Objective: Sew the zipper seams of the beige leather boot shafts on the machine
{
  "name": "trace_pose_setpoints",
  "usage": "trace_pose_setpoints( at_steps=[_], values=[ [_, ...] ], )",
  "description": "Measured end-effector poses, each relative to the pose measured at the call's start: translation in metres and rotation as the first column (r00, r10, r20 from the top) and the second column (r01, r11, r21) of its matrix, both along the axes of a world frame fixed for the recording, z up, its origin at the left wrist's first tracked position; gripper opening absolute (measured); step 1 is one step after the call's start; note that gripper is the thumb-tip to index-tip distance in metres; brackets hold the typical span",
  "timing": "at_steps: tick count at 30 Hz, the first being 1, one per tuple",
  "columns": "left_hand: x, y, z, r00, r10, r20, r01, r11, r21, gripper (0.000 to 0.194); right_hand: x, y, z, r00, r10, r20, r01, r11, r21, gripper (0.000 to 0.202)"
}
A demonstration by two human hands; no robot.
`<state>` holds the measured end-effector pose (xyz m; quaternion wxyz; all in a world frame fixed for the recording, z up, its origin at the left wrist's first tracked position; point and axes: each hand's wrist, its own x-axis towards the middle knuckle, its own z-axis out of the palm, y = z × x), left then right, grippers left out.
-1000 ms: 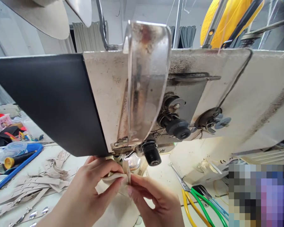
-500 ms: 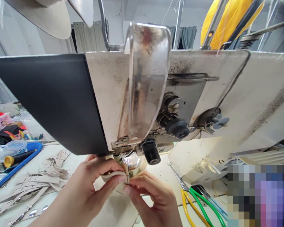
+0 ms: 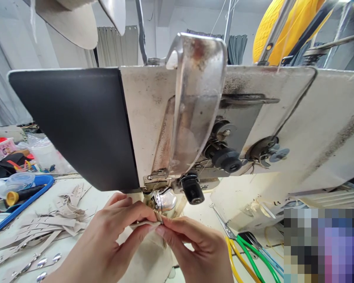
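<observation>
My left hand [image 3: 115,232] pinches a beige strap [image 3: 145,224] between thumb and fingers, just below the head of a sewing machine [image 3: 144,106]. The strap looks folded, and a small metallic-looking piece [image 3: 158,217] shows at its end by the fingertips; its kind is hard to make out. From the other side my right hand [image 3: 199,245] is closed on the same end, thumb and forefinger meeting the left fingertips. Close behind the hands is the machine's shiny metal needle area [image 3: 166,198]. Fingers hide much of the strap.
Cut beige strips [image 3: 51,224] lie heaped at left, near metal snaps [image 3: 42,262]. Beyond them is a blue tray [image 3: 32,200] of containers. Scissors with green and yellow handles [image 3: 247,249] lie at right. A clear guard [image 3: 194,106] fronts the machine.
Both hands have drawn slightly down from the needle area, with the strap's end tipped over between them. The machine appears further right in view as the head camera shifted.
</observation>
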<state>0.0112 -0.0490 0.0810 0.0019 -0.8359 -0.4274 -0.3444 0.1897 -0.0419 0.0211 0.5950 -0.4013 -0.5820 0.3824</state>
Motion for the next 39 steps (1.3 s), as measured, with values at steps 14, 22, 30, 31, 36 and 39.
trace_pose_setpoints(
  at_steps=[14, 22, 30, 31, 36, 39],
  values=[
    [0.006, -0.001, -0.008, 0.99, 0.116, 0.082, -0.101, 0.981, -0.166, 0.014, -0.006, -0.002, 0.004, 0.988, 0.148, 0.05, -0.145, 0.987, -0.065, 0.02],
    [0.008, -0.006, -0.008, 0.964, 0.185, 0.191, -0.112, 0.935, -0.337, 0.017, -0.007, -0.001, 0.008, 0.966, 0.17, -0.195, -0.194, 0.974, -0.114, 0.011],
    [0.006, -0.005, -0.02, 0.961, 0.195, 0.196, -0.159, 0.97, -0.185, 0.01, -0.013, -0.006, 0.01, 0.955, 0.066, -0.29, -0.14, 0.96, -0.243, 0.004],
    [0.005, -0.004, -0.021, 0.967, 0.169, 0.189, -0.139, 0.977, -0.162, 0.008, -0.013, -0.006, 0.008, 0.95, 0.068, -0.305, -0.151, 0.954, -0.257, 0.005],
    [-0.001, -0.001, -0.018, 0.997, -0.054, 0.048, 0.054, 0.999, -0.006, 0.016, -0.012, -0.002, 0.005, 0.95, 0.093, -0.3, -0.162, 0.963, -0.215, 0.009],
    [-0.005, -0.001, -0.017, 0.997, -0.062, -0.049, 0.064, 0.997, 0.038, 0.023, -0.01, 0.0, 0.002, 0.947, 0.129, -0.296, -0.193, 0.961, -0.199, 0.005]
  ],
)
